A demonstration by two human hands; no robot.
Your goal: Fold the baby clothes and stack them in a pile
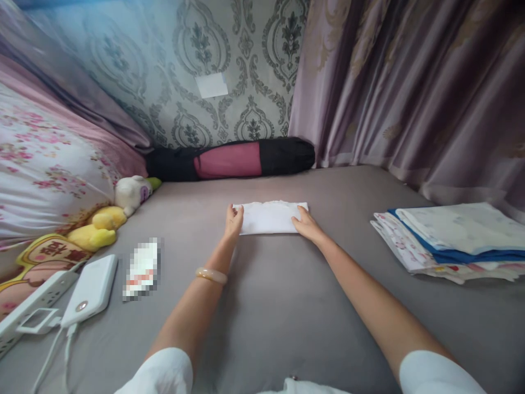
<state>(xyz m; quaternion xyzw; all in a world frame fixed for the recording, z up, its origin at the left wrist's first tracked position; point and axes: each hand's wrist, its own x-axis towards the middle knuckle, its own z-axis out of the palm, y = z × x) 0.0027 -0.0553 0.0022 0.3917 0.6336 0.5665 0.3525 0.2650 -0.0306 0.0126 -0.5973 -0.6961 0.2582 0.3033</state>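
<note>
A white folded cloth [268, 219] lies as a flat, narrow rectangle at the middle of the grey bed sheet [279, 306]. Its left end is gripped by my left hand [234, 220], with the thumb at the edge and the fingers curled. My right hand [305, 223] grips the opposite end, its thumb on top and the other fingers partly hidden behind the cloth. Whether the cloth is lifted off the sheet I cannot tell. A pale bangle [211, 276] circles my left wrist.
To the right sits a stack of folded cloths [459, 235]. On the left are a power bank [91, 290] with cables, a power strip [36, 303], a blurred-out item [143, 268] and plush toys [131, 194]. A black-and-pink long bag [229, 160] lies along the wall.
</note>
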